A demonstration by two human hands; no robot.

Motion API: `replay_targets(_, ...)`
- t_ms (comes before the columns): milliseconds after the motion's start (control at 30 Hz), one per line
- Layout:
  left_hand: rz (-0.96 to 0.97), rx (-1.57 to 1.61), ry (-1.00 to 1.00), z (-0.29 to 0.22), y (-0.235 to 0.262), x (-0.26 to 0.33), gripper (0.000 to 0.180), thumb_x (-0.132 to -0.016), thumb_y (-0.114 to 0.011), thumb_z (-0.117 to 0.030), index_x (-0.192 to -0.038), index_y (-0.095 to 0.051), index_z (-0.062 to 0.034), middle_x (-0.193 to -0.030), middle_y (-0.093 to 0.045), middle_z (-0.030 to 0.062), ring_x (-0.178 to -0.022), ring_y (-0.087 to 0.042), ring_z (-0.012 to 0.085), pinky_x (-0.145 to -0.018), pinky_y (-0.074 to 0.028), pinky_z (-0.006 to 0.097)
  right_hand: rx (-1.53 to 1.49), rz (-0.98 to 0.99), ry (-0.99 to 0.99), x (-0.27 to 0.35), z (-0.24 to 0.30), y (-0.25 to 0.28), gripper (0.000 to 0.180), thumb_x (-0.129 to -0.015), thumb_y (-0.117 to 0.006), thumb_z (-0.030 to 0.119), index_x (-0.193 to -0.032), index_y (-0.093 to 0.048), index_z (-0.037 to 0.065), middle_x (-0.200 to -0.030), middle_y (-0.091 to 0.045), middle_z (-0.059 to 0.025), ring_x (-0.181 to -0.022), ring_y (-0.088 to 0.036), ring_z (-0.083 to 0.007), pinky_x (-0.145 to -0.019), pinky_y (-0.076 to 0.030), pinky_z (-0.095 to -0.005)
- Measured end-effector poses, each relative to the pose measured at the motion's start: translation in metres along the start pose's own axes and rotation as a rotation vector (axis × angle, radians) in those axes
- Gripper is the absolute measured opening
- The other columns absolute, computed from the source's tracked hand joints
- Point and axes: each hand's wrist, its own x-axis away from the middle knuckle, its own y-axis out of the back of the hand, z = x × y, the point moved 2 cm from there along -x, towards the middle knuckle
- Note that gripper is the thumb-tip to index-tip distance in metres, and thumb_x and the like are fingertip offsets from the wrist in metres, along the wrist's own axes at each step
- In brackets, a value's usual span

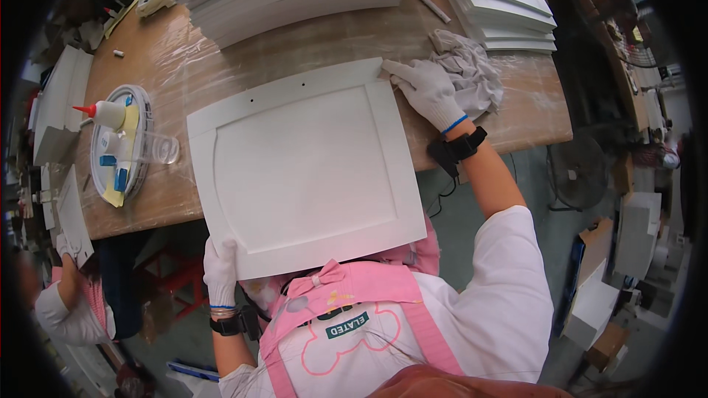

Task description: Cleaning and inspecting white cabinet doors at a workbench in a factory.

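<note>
white panel [302, 169] between your hands, overhanging the near edge of the table [531, 107]

your left hand [220, 269] grasps its near left corner; your right hand [426, 88] touches the far right corner, though i cannot tell whether it grips. if the left hold slackens, the overhang could tip the panel toward you; swinging it left could knock the clear cup [164, 149].

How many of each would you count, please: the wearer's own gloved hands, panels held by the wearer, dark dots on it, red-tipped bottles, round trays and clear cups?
Gloved hands, left hand and right hand: 2
White panel: 1
Dark dots: 2
Red-tipped bottle: 1
Round tray: 1
Clear cup: 1
Total: 8
</note>
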Motion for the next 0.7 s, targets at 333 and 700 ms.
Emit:
replay_targets(333, 0.003, 0.012, 0.030, -0.007, 0.000, 0.005, 0.073, -0.091, -0.057, -0.060, -0.129, -0.051, 0.0027, -0.116, -0.063, 0.0137, -0.103, -0.060, 0.0209, -0.090, -0.048, 0.035, -0.078, 0.051, 0.078, 0.000, -0.010, -0.004, 0.031, -0.087, -0.064, 0.021, -0.117, -0.068, 0.019, -0.076, -0.058, -0.0071, -0.078, -0.058, -0.0271, -0.071, -0.046, -0.0392)
replay_targets(700, 0.016, -0.016, 0.056, 0.010, 0.002, 0.002, 0.073, -0.092, -0.055, -0.061, -0.128, -0.051, 0.0027, -0.116, -0.063, 0.0132, -0.104, -0.059, 0.0206, -0.091, -0.048, 0.034, -0.039, 0.048, 0.053, -0.006, -0.018, -0.010, 0.032, -0.089, -0.063, 0.028, -0.121, -0.065, 0.025, -0.078, -0.061, -0.0063, -0.079, -0.061, -0.0268, -0.071, -0.048, -0.0409)
